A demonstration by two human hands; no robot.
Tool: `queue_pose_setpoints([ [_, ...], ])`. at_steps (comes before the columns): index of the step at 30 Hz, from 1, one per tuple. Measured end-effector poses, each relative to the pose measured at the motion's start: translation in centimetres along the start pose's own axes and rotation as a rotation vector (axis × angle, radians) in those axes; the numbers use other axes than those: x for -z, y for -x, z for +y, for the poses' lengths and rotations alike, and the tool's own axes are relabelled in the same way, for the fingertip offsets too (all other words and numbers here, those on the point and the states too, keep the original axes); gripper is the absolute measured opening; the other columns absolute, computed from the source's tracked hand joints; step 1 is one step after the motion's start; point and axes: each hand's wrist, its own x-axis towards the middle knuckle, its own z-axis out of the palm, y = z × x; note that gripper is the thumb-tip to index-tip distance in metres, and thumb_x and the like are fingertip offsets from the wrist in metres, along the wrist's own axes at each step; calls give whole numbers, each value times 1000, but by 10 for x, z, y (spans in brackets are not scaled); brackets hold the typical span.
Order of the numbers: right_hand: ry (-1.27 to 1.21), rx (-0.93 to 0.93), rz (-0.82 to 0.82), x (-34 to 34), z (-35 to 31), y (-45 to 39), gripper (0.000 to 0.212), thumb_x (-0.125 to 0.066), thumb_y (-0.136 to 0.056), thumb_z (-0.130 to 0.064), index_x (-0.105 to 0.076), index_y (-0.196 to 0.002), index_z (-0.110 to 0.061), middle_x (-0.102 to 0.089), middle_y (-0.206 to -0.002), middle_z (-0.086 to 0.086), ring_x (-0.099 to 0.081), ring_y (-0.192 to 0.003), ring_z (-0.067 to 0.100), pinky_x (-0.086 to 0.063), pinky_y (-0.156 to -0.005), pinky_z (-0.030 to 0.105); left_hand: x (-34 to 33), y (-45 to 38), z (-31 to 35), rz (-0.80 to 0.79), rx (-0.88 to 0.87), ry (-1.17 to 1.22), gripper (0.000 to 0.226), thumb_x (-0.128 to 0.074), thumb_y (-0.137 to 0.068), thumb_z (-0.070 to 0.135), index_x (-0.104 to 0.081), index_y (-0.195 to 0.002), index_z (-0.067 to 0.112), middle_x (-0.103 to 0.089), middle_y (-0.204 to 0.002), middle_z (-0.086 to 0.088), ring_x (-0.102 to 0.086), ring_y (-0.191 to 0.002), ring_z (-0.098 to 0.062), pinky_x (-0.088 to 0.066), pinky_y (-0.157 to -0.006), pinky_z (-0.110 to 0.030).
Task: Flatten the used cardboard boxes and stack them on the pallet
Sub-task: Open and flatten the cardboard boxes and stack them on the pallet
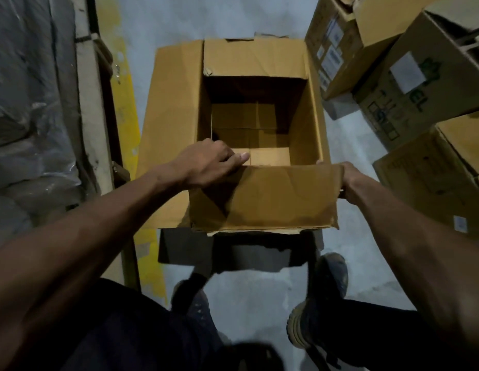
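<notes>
Plainly the open cardboard box stands upright on the grey floor straight ahead of the person, its top flaps thrown outward and its bottom flaps closed, so it is not yet flattened. The near flap hangs toward the person, and both hands are on it — a sensible hold for steadying the box or pulling it closer before the bottom is broken open. The left hand lies over the flap's hinge at the near left corner, its fingers curled down over the edge into the box and gripping it. The right hand holds the flap's right edge; the thumb side shows, the rest is hidden behind the cardboard, and I judge it a pinch on that edge.

Room is tight at the sides. The wide left flap spreads over a yellow floor line and nearly reaches the wrapped goods on the left. On the right, stacked cartons stand just beside the box wall, with only a narrow strip of floor between. The freest room is toward the person's shoes and beyond the far flap — collapsing the box probably means lifting or tipping it that way. No pallet can be picked out with certainty.
</notes>
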Motion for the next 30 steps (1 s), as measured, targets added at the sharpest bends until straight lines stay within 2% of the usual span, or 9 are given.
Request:
queue_pose_setpoints([
  [2, 118, 35, -53, -3, 6, 6, 32, -66, -97, -31, -61, -112, -4, -67, -102, 12, -65, -85, 24, -53, -67, 30, 6, 14, 15, -157, 39, 124, 47, -41, -105, 41, -54, -63, 21, -49, -58, 7, -45, -49, -6, -34, -50, -17],
  [4, 234, 42, -41, -10, 14, 8, 40, -63, -99, -26, -55, -130, -3, -63, -123, 16, -62, -108, 32, -55, -89, 42, 0, 25, 25, -434, 123, 186, 33, -49, -103, 38, -65, -80, 21, -65, -76, 9, -62, -69, -6, -45, -59, -15],
  [7, 320, 44, -6, -19, 22, 13, 44, -56, -102, -24, -48, -140, -4, -56, -138, 19, -56, -123, 38, -49, -102, 50, -31, 34, 32, -675, 92, -35, 35, -45, -102, 48, -68, -106, 22, -67, -105, 4, -62, -99, -15, -50, -86, -33],
  [10, 354, 74, 5, -23, 25, 12, 41, -52, -104, -23, -47, -139, -1, -55, -137, 20, -57, -114, 35, -49, -91, 43, -67, 35, 30, -628, 151, -197, 58, -43, -100, 58, -51, -138, 14, -57, -135, -7, -54, -120, -24, -44, -104, -43],
  [12, 366, 83, 15, -23, 26, 9, 39, -50, -105, -22, -47, -138, -1, -55, -135, 20, -54, -103, 30, -46, -84, 40, -88, 33, 25, -629, 168, -193, 57, -49, -97, 59, -50, -132, 13, -58, -129, -9, -56, -108, -23, -48, -90, -37],
  [15, 359, 80, 21, -24, 28, 2, 37, -49, -106, -21, -46, -138, -2, -54, -136, 19, -57, -113, 34, -49, -92, 43, -112, 29, 21, -571, 198, -173, 46, -60, -92, 55, -53, -117, 17, -60, -113, -3, -55, -94, -17, -42, -69, -29],
  [22, 377, 99, 71, -33, 31, 0, 35, -47, -106, -22, -46, -138, -8, -54, -136, 16, -56, -119, 38, -48, -100, 50, -133, 26, 16, -401, 249, -132, 28, -59, -96, 42, -57, -112, 19, -61, -109, -2, -55, -96, -17, -46, -82, -32],
  [26, 368, 69, 90, -42, 41, 11, 32, -47, -106, -20, -50, -135, -8, -57, -132, 17, -58, -115, 38, -49, -102, 52, -144, 46, 18, -315, 201, -299, 22, -50, -102, 33, -56, -116, 18, -60, -113, -6, -57, -100, -22, -47, -86, -34],
  [30, 402, 32, 97, -53, 63, 39, 32, -49, -105, -22, -51, -134, -8, -58, -131, 17, -59, -115, 38, -49, -101, 50, -159, 82, 20, -346, 200, -394, 22, -48, -101, 24, -56, -120, 18, -61, -118, -10, -58, -106, -28, -45, -84, -36],
])
